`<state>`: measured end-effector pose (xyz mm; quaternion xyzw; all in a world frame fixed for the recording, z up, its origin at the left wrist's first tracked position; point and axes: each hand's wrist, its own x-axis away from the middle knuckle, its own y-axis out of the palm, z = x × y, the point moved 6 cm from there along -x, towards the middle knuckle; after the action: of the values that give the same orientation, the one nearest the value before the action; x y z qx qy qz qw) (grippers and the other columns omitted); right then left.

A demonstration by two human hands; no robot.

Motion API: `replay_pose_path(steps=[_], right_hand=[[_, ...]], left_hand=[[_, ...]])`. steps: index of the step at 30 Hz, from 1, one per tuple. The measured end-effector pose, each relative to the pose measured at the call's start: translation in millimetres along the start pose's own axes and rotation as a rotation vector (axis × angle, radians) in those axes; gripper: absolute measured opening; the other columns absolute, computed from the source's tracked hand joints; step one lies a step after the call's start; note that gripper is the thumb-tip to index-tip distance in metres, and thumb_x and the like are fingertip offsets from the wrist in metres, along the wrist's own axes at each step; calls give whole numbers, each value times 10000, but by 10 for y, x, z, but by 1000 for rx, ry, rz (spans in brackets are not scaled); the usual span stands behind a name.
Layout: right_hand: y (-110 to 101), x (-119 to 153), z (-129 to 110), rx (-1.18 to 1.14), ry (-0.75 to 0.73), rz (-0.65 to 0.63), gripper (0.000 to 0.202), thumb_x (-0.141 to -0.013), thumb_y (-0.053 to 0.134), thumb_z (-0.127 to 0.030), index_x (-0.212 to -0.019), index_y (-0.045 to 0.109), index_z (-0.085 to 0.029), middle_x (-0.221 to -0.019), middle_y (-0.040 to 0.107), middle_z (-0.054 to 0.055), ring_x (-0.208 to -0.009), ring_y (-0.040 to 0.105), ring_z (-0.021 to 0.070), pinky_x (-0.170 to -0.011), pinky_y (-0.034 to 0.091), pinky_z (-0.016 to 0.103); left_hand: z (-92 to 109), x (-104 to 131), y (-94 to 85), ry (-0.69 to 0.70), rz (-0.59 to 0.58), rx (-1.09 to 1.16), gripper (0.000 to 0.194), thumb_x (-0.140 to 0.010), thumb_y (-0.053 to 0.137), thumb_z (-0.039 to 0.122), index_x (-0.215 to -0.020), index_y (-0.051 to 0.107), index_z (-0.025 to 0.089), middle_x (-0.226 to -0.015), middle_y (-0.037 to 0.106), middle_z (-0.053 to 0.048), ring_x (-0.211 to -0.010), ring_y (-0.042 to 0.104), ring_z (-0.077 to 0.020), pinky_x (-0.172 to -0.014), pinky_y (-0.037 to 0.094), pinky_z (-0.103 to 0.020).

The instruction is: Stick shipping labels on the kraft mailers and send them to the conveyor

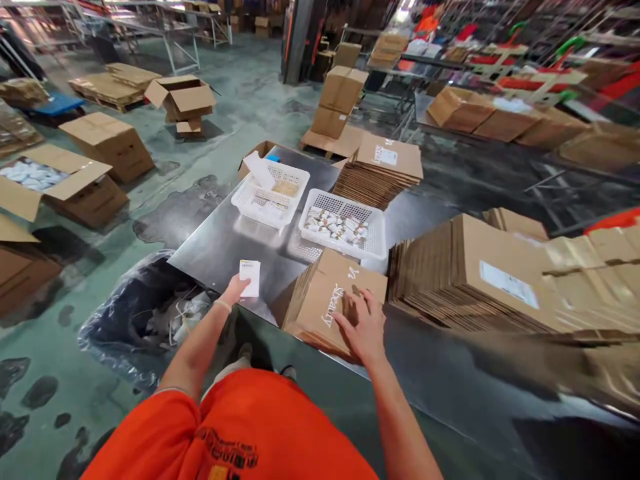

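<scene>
Metal table below, white card juts from left hand.

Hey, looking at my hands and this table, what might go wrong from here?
The white card in your left hand could slip off the nearby metal table edge, perhaps into the plastic-lined bin. The cardboard stack under your right hand sits at the front edge; a nudge might tip it.

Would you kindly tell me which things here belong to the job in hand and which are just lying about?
In use, it seems:
white paper in left hand
carton stack at right hand
white baskets

Lying about, probably:
bin bag
floor boxes
</scene>
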<state>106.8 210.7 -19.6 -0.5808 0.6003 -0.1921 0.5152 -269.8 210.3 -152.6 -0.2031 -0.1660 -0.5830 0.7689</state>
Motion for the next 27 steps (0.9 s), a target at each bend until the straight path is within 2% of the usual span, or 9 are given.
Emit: replay_pose_path(steps=[2,4,6,8,14,17,21,24,27], right_hand=[[-111,3,-114,-54,-6,74,512,-934,608,-648,-1226,689,-235,-1379,646,175,-1375,527,396,-1097,430,605],[-204,5,-277,-172,28,118,474,-937,617,-623,-1167,710,-219,-1203,726,163,-1191,640,356,-1035,488,555],[-209,-15,-466,-354,124,79,451,-929,617,-624,-1067,732,-210,-1002,757,127,-920,690,289,-879,558,474],[-131,-71,-678,-555,248,-19,454,-891,637,-642,-980,735,-208,-872,742,88,-738,655,229,-730,565,401],[87,-469,-1240,-886,405,-284,542,-698,768,-660,-1014,674,-229,-799,698,16,-729,644,199,-582,512,300],[137,-610,-1395,-863,361,-401,457,-674,783,-630,-840,643,-228,-696,660,-13,-648,587,166,-538,425,265],[180,-599,-1436,-830,303,-410,406,-689,764,-553,-590,542,-228,-537,536,-36,-541,449,123,-515,329,265],[133,-532,-1386,-820,250,-373,373,-738,714,-534,-569,590,-226,-533,572,-13,-546,473,144,-539,354,284],[-32,-514,-1297,-836,194,-308,374,-795,675,-530,-576,644,-228,-558,626,13,-579,531,173,-588,417,306]], left_hand=[[39,190,-10,13,-96,148,408,-788,814,306,-1131,701,116,-1073,793,-168,-950,766,-330,-829,627,-478],[144,414,19,36,-234,340,525,-719,864,288,-1185,696,116,-1132,795,-187,-930,778,-343,-823,633,-522],[320,657,73,90,-365,514,617,-654,915,264,-1217,700,129,-1181,793,-189,-966,780,-355,-861,625,-529],[504,888,134,149,-425,562,638,-631,944,253,-1215,712,146,-1191,801,-170,-997,780,-345,-902,616,-498],[877,1428,267,291,-371,488,638,-611,962,239,-1196,717,169,-1219,804,-135,-1097,760,-327,-1002,576,-462],[928,1616,298,335,-333,413,677,-614,961,257,-1233,702,164,-1203,806,-131,-1061,762,-316,-968,585,-445],[862,1745,369,317,-292,395,614,-664,948,382,-1191,728,156,-1122,818,-121,-956,762,-286,-858,600,-380],[720,1730,374,246,-224,459,544,-733,863,581,-1064,753,163,-990,821,-96,-844,754,-253,-739,589,-334],[509,1679,307,127,-157,531,494,-731,832,617,-944,753,179,-863,807,-68,-750,736,-236,-661,573,-322]])
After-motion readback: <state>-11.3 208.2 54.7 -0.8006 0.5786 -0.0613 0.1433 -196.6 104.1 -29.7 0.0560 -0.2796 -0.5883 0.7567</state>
